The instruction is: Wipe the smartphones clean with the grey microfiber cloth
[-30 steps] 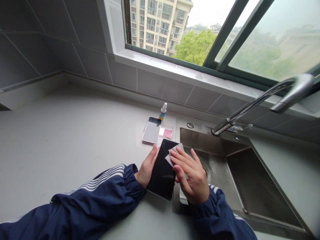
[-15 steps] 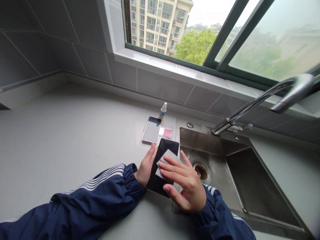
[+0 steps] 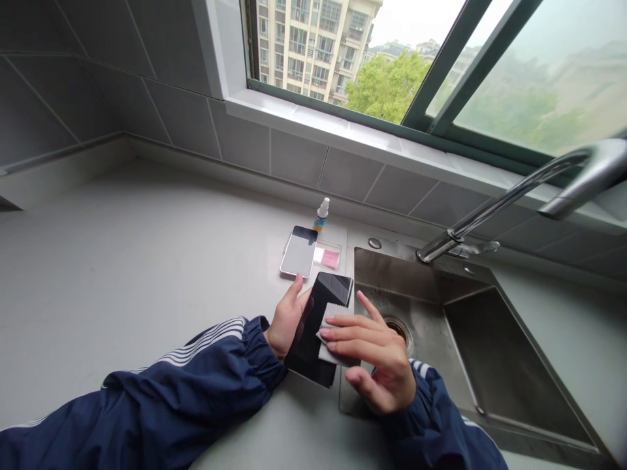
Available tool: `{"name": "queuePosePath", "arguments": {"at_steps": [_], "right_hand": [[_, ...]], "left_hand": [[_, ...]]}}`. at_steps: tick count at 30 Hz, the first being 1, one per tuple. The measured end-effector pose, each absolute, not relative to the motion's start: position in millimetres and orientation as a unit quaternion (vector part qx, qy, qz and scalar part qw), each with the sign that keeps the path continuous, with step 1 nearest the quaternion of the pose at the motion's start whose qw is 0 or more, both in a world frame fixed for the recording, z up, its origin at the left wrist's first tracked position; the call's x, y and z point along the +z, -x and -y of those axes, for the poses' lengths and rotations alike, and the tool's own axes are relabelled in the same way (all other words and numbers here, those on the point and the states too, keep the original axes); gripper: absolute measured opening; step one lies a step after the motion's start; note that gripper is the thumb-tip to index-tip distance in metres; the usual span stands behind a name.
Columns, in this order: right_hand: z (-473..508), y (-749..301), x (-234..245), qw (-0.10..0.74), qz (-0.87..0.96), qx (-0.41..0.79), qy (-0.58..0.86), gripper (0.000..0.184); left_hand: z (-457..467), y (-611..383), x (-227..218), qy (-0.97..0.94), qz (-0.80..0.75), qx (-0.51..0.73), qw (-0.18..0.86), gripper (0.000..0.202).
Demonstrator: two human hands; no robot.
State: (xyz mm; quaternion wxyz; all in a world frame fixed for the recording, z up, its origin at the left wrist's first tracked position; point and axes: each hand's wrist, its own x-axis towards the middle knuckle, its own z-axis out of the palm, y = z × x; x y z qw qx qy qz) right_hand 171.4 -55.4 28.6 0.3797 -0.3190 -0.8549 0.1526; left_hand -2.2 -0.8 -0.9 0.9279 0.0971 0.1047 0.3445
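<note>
My left hand [image 3: 287, 320] grips a black smartphone [image 3: 313, 339] by its left side, with the screen facing up and the thumb along the edge. On the right part of that screen lies a small grey cleaning cloth [image 3: 333, 313] with zigzag edges. The fingers of my right hand [image 3: 375, 349] press the cloth against the glass, its thumb held apart below. Just beyond the held phone, a second smartphone [image 3: 298, 253] with a pale frame rests on the counter. A small white spray bottle [image 3: 322, 214] stands behind it.
Beside the second phone is a clear plastic case [image 3: 329, 255] with something pink in it. A steel sink [image 3: 509, 339] fills the right side, with a chrome faucet [image 3: 509, 196] leaning over it. The pale counter [image 3: 147, 261] runs left below a tiled wall and window.
My right hand has slid the cloth right and slightly down across the screen, baring more of its left part. My left hand keeps its hold, and the view has shifted slightly.
</note>
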Motion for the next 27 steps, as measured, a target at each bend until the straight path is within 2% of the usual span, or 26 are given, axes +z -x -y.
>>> {"name": "queuePosePath", "arguments": {"at_steps": [8,27], "right_hand": [[39.2,-189.2,9.9,0.388,0.813,0.049,0.431,0.031],[49.8,-176.1,25.8,0.341,0.847,0.195,0.358,0.032]], "left_hand": [[4.3,5.3,0.3,-0.164,-0.083,0.282,0.941,0.069],[4.6,-0.6,7.0,-0.069,-0.109,0.349,0.928,0.056]]}}
